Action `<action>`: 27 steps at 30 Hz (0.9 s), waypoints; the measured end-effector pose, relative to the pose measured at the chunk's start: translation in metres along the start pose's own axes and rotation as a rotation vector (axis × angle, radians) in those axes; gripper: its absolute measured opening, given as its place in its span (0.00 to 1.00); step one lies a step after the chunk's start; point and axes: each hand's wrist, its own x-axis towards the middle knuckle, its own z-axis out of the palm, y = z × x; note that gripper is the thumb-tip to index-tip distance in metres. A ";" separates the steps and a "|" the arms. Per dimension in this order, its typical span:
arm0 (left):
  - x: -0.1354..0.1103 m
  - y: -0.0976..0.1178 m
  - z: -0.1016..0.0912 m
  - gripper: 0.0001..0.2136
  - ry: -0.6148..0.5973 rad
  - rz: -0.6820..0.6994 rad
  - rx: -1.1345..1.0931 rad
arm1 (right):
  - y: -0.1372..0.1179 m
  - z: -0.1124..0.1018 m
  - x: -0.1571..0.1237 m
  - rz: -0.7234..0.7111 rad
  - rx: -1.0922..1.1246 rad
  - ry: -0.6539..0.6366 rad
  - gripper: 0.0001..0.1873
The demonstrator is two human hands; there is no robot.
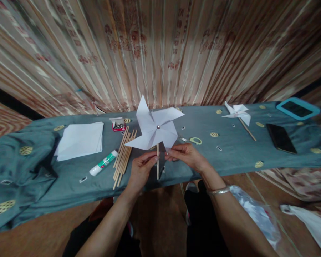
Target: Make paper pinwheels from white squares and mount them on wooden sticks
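Observation:
A white paper pinwheel (166, 121) stands upright in front of me, with a round silvery pin head at its centre. My left hand (140, 173) grips its wooden stick (157, 169) between thumb and fingers, just below the blades. At the lower right blade, my right hand (189, 155) has its thumb and fingers closed on the paper tip. Behind that hand lie scissors (195, 140) with pale green handles, partly covered by the pinwheel. Left of my left hand is a bundle of several wooden sticks (125, 153).
The cloth-covered table (203, 160) also holds stacked white paper (80, 141), a glue stick (103, 163) and an open small red box (118, 125) of metal pieces. At right are another pinwheel (238, 111), a black phone (280, 138) and a blue-framed device (298, 108). A curtain (160, 53) hangs behind.

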 end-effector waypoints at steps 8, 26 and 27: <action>0.001 0.002 -0.001 0.14 0.021 0.001 -0.021 | 0.017 0.018 -0.004 0.055 -0.195 -0.327 0.18; -0.003 0.002 -0.001 0.15 -0.036 -0.077 0.000 | 0.020 0.029 0.000 -0.061 -0.193 -0.226 0.16; -0.003 0.002 -0.001 0.15 -0.035 -0.079 0.003 | 0.019 0.027 0.000 -0.058 -0.184 -0.222 0.15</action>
